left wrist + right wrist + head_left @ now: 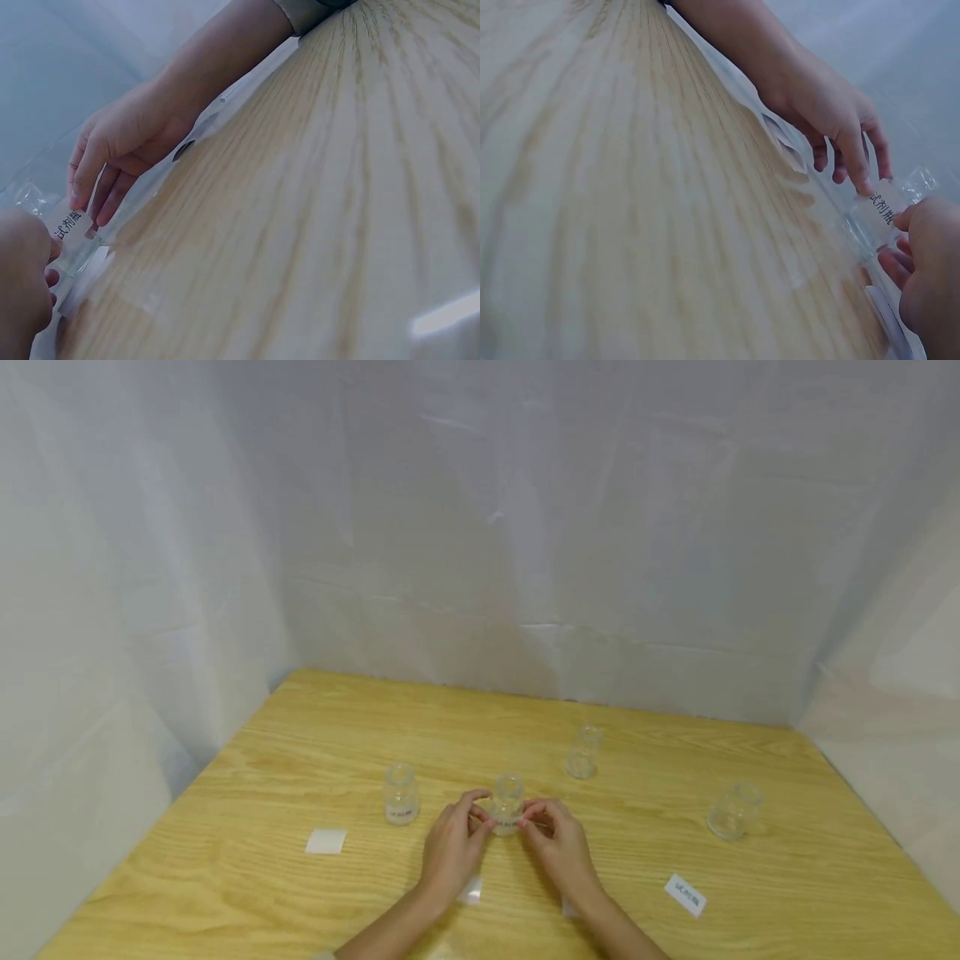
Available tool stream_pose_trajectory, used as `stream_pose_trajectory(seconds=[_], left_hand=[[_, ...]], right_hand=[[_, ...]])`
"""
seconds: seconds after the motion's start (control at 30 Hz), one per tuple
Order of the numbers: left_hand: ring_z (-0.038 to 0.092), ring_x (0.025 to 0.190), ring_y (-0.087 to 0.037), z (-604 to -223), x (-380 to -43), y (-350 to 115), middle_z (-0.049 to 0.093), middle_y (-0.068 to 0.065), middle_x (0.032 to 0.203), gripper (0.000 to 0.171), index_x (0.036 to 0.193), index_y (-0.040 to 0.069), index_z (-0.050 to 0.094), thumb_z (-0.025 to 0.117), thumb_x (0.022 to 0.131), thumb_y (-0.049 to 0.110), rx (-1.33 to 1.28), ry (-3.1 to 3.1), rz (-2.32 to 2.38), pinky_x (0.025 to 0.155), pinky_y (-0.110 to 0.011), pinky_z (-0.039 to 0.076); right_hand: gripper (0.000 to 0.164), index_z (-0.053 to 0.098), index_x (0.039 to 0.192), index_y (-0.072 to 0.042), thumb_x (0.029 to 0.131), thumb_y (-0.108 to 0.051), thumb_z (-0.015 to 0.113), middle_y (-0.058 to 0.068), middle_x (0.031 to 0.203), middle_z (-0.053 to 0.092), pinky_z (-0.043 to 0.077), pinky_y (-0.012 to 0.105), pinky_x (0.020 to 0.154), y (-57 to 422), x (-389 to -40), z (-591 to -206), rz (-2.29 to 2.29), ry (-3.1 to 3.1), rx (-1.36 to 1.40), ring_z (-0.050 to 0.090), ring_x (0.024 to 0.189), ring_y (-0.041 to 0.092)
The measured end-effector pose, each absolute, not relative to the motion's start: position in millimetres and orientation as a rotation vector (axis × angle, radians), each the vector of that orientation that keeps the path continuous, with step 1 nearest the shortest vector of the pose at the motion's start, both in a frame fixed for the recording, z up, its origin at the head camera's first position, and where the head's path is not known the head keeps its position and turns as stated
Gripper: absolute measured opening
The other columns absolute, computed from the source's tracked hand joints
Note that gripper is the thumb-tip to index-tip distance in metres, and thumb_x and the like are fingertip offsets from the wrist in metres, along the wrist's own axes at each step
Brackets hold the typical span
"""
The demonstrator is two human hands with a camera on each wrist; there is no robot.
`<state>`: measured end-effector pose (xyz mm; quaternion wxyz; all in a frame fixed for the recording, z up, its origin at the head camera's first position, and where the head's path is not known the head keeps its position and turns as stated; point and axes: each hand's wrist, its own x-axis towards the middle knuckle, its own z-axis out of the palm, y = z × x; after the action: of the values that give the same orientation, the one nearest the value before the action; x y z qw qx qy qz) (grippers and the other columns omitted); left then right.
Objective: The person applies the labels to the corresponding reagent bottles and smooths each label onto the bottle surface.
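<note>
A small clear glass bottle (509, 787) stands upright on the table between my two hands. Across its lower front lies a white label (506, 823) with dark printed characters; the right wrist view also shows this label (881, 210). My left hand (452, 847) pinches the label's left end at the glass, its fingers bent beside the bottle. From the other side my right hand (558, 845) pinches the right end between thumb and fingers. Whether the label's middle sticks to the glass, I cannot tell. The fingertips behind the bottle are partly hidden.
Left of my hands stands another labelled bottle (401, 797), with a blank white piece (326, 841) before it. Unlabelled bottles stand behind (583, 753) and at right (735, 812). A printed label (686, 895) lies front right; a pale slip (471, 890) shows beside my left wrist.
</note>
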<state>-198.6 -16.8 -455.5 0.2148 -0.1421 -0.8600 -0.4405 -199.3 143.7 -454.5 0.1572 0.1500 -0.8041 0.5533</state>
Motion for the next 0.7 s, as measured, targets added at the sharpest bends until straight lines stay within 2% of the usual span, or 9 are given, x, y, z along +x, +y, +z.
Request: stream_pose_trajectory(seconds=[0.4, 0.5, 0.63, 0.7], left_hand=[[0.053, 0.067, -0.011, -454.7, -199.1, -17.8, 0.063, 0.005, 0.080, 0.035, 0.108, 0.009, 0.062, 0.075, 0.075, 0.009, -0.358, -2.386, -1.181, 0.054, -0.020, 0.042], [0.053, 0.067, -0.012, -454.7, -199.0, -18.1, 0.063, 0.005, 0.079, 0.035, 0.107, 0.010, 0.063, 0.076, 0.074, 0.010, -0.346, -2.380, -1.163, 0.054, -0.020, 0.041], [0.053, 0.070, -0.014, -455.4, -199.7, -18.7, 0.062, 0.002, 0.083, 0.036, 0.107, 0.009, 0.063, 0.076, 0.074, 0.011, -0.364, -2.372, -1.133, 0.055, -0.020, 0.042], [0.053, 0.072, -0.015, -455.5, -200.2, -19.3, 0.060, -0.001, 0.086, 0.036, 0.108, 0.008, 0.063, 0.076, 0.074, 0.010, -0.382, -2.366, -1.141, 0.057, -0.021, 0.043]], right_hand=[[0.009, 0.057, 0.085, 0.004, 0.081, 0.004, 0.066, 0.017, 0.098, 0.062, 0.051, 0.026, 0.075, 140.6, -199.0, -456.9, 1.543, -2.262, 0.405, 0.062, 0.087, 0.029], [0.012, 0.054, 0.084, 0.007, 0.080, 0.009, 0.065, 0.022, 0.096, 0.061, 0.051, 0.031, 0.076, 137.4, -193.8, -448.0, 1.570, -2.252, 0.395, 0.061, 0.088, 0.034], [0.016, 0.050, 0.088, 0.010, 0.080, 0.011, 0.064, 0.025, 0.096, 0.060, 0.051, 0.033, 0.077, 136.2, -193.0, -446.3, 1.623, -2.222, 0.396, 0.061, 0.089, 0.038], [0.018, 0.051, 0.092, 0.009, 0.081, 0.007, 0.064, 0.024, 0.098, 0.060, 0.051, 0.030, 0.077, 138.6, -197.4, -453.9, 1.654, -2.222, 0.392, 0.061, 0.091, 0.036]])
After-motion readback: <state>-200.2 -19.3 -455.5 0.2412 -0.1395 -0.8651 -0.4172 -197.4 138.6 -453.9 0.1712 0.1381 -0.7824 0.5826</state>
